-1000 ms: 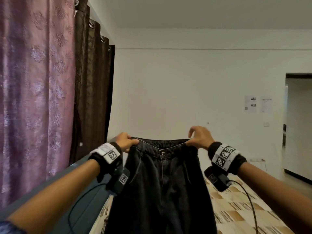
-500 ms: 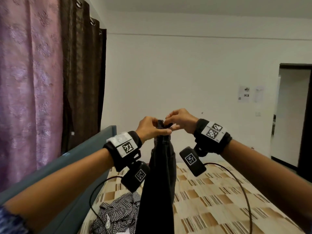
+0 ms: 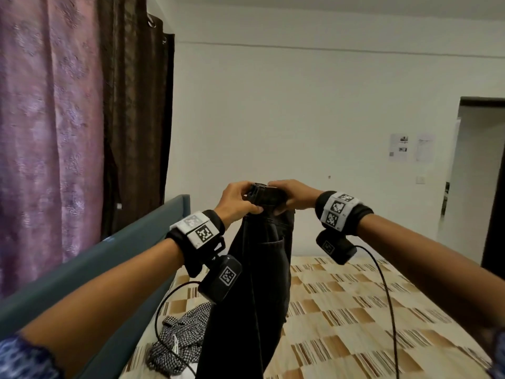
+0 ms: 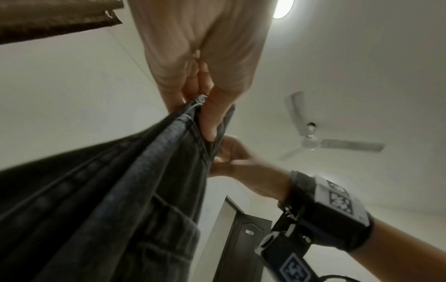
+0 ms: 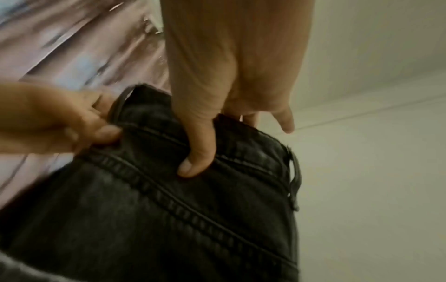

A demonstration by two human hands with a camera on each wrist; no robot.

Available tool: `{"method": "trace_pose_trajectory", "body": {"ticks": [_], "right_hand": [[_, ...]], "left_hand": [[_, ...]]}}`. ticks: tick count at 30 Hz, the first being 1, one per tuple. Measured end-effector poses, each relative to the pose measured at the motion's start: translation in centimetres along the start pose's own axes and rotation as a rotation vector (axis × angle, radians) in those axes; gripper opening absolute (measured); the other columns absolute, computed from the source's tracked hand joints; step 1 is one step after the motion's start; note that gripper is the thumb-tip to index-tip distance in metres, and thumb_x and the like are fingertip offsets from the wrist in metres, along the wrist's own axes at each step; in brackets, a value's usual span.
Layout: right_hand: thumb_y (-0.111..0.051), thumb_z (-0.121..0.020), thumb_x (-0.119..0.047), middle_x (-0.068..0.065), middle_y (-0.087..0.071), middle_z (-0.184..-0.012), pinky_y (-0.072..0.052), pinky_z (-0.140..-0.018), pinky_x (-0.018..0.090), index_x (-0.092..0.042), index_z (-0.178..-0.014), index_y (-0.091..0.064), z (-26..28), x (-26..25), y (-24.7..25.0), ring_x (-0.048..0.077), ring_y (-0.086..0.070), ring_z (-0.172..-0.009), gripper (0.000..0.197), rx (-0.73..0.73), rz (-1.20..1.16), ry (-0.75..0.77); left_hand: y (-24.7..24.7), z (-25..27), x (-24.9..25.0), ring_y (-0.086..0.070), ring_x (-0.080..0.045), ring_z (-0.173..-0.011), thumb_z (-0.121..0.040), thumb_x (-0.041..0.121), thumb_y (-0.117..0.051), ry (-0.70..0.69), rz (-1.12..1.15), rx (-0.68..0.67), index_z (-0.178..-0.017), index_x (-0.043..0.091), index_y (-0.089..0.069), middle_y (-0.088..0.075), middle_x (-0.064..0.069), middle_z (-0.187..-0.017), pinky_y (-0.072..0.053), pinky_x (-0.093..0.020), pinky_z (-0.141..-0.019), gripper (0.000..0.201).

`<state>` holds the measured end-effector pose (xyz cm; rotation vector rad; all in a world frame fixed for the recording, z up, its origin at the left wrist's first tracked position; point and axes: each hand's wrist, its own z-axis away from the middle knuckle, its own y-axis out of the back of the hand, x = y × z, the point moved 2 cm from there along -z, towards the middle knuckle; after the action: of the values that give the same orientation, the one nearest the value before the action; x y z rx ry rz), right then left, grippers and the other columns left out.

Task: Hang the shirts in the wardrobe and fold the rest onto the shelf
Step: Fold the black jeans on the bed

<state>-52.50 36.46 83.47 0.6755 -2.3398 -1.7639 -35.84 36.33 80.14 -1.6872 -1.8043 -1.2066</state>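
Over the bed [image 3: 355,310], both the left hand [image 3: 237,203] and right hand [image 3: 293,198] pinch the jeans [image 3: 259,269] waistband, doubled lengthwise; folding has barely begun, and a checked shirt [image 3: 180,340] waits unhung

Soft, even indoor light fills the room, and a ceiling lamp [image 4: 282,8] glares at twelve o'clock in the left wrist view. The right wrist view is dimmer, with the curtain [image 5: 79,57] smeared by motion blur toward ten o'clock. The head view bends straight lines at its edges.

Black jeans [image 3: 254,291] hang folded lengthwise above a crumpled checked shirt [image 3: 180,340].
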Motion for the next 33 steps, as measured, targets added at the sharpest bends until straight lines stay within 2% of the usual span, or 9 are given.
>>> {"method": "trace_pose_trajectory", "body": {"ticks": [4, 9, 13, 16, 20, 25, 28, 30, 33], "right_hand": [[-0.083, -0.065, -0.010, 0.005, -0.060, -0.077, -0.035, -0.059, 0.022, -0.001, -0.088, -0.067, -1.4, -0.3, 2.0, 0.018, -0.053, -0.074, 0.030, 0.084, 0.044, 0.065], [-0.082, -0.063, -0.013, 0.013, -0.070, -0.090, -0.048, -0.077, 0.036, -0.007, -0.090, -0.071, -3.9, -1.2, 4.0, 0.029, -0.064, -0.092, 0.029, 0.399, 0.093, -0.013], [-0.079, -0.069, -0.015, 0.009, -0.066, -0.106, -0.044, -0.089, 0.042, -0.011, -0.103, -0.068, -4.8, -2.9, 4.4, 0.029, -0.056, -0.106, 0.036, 0.341, 0.246, -0.060], [-0.077, -0.073, -0.018, 0.008, -0.065, -0.108, -0.040, -0.089, 0.042, -0.013, -0.106, -0.066, -5.1, -3.7, 3.6, 0.029, -0.055, -0.109, 0.035, 0.302, 0.350, -0.047], [-0.075, -0.075, -0.017, 0.008, -0.065, -0.109, -0.038, -0.090, 0.041, -0.012, -0.106, -0.066, -5.4, -3.6, 3.0, 0.029, -0.054, -0.110, 0.033, 0.312, 0.333, -0.050], [-0.076, -0.073, -0.016, 0.009, -0.065, -0.110, -0.042, -0.089, 0.043, -0.011, -0.106, -0.066, -6.3, -4.1, 3.4, 0.030, -0.054, -0.109, 0.035, 0.331, 0.255, -0.039], [-0.078, -0.071, -0.016, 0.009, -0.066, -0.107, -0.044, -0.089, 0.044, -0.011, -0.104, -0.067, -7.4, -4.2, 3.4, 0.030, -0.056, -0.107, 0.035, 0.348, 0.200, -0.023], [-0.078, -0.070, -0.015, 0.009, -0.067, -0.106, -0.044, -0.089, 0.045, -0.012, -0.103, -0.068, -8.4, -4.1, 3.0, 0.030, -0.057, -0.106, 0.035, 0.357, 0.169, -0.011], [-0.078, -0.069, -0.015, 0.007, -0.068, -0.104, -0.044, -0.089, 0.045, -0.012, -0.101, -0.069, -10.1, -4.1, 2.0, 0.028, -0.058, -0.104, 0.033, 0.364, 0.111, -0.013]], "left_hand": [[0.8, 1.0, -0.9, -0.059, -0.025, -0.106, -0.076, -0.002, -0.072, -0.086, 0.006, 0.055, -0.123, 0.006, -0.051, -0.060, -0.011, -0.113, -0.050, -0.031, -0.090, 0.053], [-0.5, 4.1, -4.9, -0.052, -0.015, -0.113, -0.083, 0.015, -0.069, -0.052, 0.018, 0.016, -0.141, 0.021, -0.013, -0.046, 0.002, -0.123, -0.042, -0.029, -0.099, 0.080], [-0.4, 5.6, -9.4, -0.043, -0.018, -0.125, -0.081, 0.004, -0.068, -0.040, -0.028, 0.074, -0.143, 0.021, -0.007, -0.036, -0.007, -0.139, -0.035, -0.034, -0.108, 0.089], [0.5, 6.0, -11.4, -0.058, -0.013, -0.098, -0.082, 0.006, -0.068, -0.033, 0.000, 0.193, -0.135, 0.024, -0.020, -0.049, -0.002, -0.114, -0.051, -0.031, -0.088, 0.074], [1.1, 6.9, -13.1, -0.058, -0.014, -0.090, -0.084, 0.004, -0.065, -0.126, -0.036, 0.260, -0.111, 0.019, -0.040, -0.053, 0.005, -0.100, -0.051, -0.016, -0.070, 0.040], [1.0, 8.6, -16.9, -0.055, -0.015, -0.100, -0.080, 0.020, -0.072, -0.015, -0.227, 0.137, -0.116, 0.011, -0.057, -0.058, -0.004, -0.111, -0.048, -0.029, -0.086, 0.040], [1.1, 10.2, -20.6, -0.057, -0.013, -0.103, -0.078, 0.033, -0.074, 0.196, -0.213, -0.151, -0.116, 0.010, -0.062, -0.061, 0.000, -0.110, -0.047, -0.026, -0.090, 0.045], [1.9, 11.5, -22.9, -0.061, -0.007, -0.087, -0.077, 0.041, -0.072, 0.321, -0.217, -0.256, -0.101, 0.010, -0.069, -0.066, 0.009, -0.087, -0.048, -0.016, -0.074, 0.039], [5.3, 12.3, -24.9, -0.053, 0.004, -0.051, -0.073, 0.042, -0.075, 0.285, -0.219, -0.085, -0.059, 0.022, -0.064, -0.055, 0.017, -0.046, -0.039, -0.020, -0.052, 0.027]]}}
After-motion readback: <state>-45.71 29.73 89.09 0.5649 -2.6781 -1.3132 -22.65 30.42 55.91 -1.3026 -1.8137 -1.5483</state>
